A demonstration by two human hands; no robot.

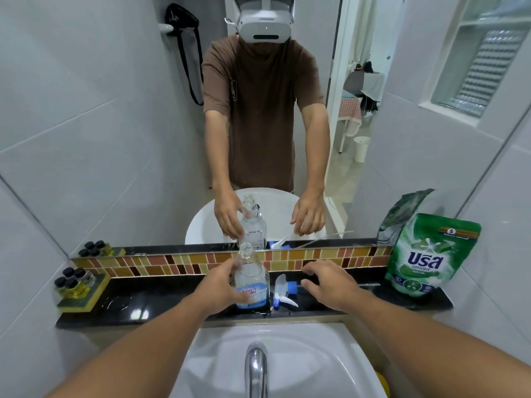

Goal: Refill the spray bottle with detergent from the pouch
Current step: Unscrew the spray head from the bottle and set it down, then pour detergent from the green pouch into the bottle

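Observation:
A clear spray bottle (250, 278) with a blue label stands upright on the black shelf (161, 297), its neck uncapped. My left hand (224, 285) is wrapped around its left side. The white and blue trigger spray head (283, 291) lies on the shelf just right of the bottle. My right hand (330, 284) hovers over the shelf right of the spray head, fingers spread, holding nothing. A green detergent pouch (428, 254) stands upright at the shelf's right end, against the wall.
A mirror (115, 124) behind the shelf reflects me and the bottle. Several small black-capped bottles (73, 282) sit on a yellow sponge at the shelf's left end. A white basin (301, 360) with a chrome tap (255, 366) lies below.

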